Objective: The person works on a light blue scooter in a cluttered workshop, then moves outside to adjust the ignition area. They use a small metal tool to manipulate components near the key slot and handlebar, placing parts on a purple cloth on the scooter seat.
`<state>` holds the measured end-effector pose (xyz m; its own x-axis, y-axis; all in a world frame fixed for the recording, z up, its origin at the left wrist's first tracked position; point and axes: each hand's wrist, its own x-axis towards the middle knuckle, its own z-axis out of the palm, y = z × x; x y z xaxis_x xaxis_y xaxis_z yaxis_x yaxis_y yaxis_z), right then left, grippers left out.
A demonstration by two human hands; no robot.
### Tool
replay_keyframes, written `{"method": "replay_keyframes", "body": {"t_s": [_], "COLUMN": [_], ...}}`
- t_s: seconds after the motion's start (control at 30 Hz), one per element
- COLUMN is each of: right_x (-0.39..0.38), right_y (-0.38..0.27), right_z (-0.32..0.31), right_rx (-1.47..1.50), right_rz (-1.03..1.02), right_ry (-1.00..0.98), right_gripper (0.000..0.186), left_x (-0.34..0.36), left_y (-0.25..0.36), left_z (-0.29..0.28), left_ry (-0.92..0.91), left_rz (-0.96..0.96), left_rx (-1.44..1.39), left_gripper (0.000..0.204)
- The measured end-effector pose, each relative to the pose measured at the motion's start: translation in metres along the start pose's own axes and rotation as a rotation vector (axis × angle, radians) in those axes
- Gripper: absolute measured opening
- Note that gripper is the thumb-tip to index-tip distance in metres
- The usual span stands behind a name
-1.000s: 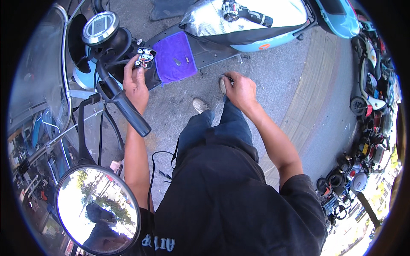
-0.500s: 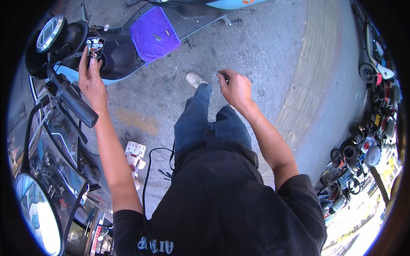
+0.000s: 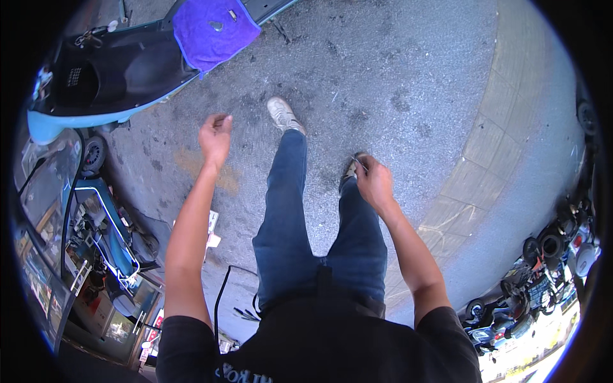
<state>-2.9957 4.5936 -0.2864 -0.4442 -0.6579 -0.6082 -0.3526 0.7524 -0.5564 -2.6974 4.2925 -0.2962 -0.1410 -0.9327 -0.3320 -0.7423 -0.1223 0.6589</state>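
Observation:
My left hand (image 3: 216, 139) is raised over the pavement, its fingers loosely bent and apart from the thumb, and nothing shows in it. To the right, my right hand (image 3: 375, 180) pinches a small thin metal piece (image 3: 360, 164) between thumb and fingers, above my right shoe. Its exact kind is too small to tell. At the upper left lies the black floor of a light blue scooter (image 3: 118, 76), apart from both hands. A purple cloth (image 3: 214, 35) is spread on it, with a small dark piece (image 3: 216, 26) on top.
A white box-like object (image 3: 212, 225) stands on the ground beside my left forearm, near a black cable (image 3: 222, 287). Glass-fronted cases and parked vehicles crowd the left edge. Several motorbikes (image 3: 549, 255) line the right edge, beyond a paved strip (image 3: 488, 121).
My left hand has left the wired part by the handlebar and moved right. My right hand has come lower and closer, still pinching the thin piece. My view has turned away from the handlebar.

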Motion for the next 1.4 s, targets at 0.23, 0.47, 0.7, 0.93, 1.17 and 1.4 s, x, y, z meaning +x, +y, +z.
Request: {"method": "replay_keyframes", "body": {"t_s": [0.23,0.47,0.7,0.93,1.17,1.4], "right_x": [0.045,0.119,0.162,0.183,0.167,0.121], "right_y": [0.076,0.055,0.047,0.035,0.051,0.032], "right_z": [0.108,0.171,0.195,0.198,0.211,0.196], "right_rx": [0.056,0.127,0.202,0.266,0.352,0.285], "right_rz": [0.254,0.351,0.444,0.497,0.453,0.446], "right_ry": [-0.021,-0.020,-0.010,-0.024,0.049,-0.007], "right_gripper": [0.025,0.024,0.023,0.022,0.022,0.024], "left_x": [0.191,0.369,0.427,0.438,0.439,0.257], "left_y": [-0.173,-0.326,-0.369,-0.347,-0.330,-0.193], "left_z": [0.115,0.200,0.254,0.265,0.243,0.161], "left_ry": [-0.113,0.079,0.065,0.061,0.100,-0.059], "left_rz": [-0.126,-0.193,-0.134,-0.258,0.126,-0.326], "left_rx": [0.422,0.187,0.037,0.073,0.392,-0.382], "left_gripper": [0.025,0.021,0.017,0.022,0.026,0.012]}}
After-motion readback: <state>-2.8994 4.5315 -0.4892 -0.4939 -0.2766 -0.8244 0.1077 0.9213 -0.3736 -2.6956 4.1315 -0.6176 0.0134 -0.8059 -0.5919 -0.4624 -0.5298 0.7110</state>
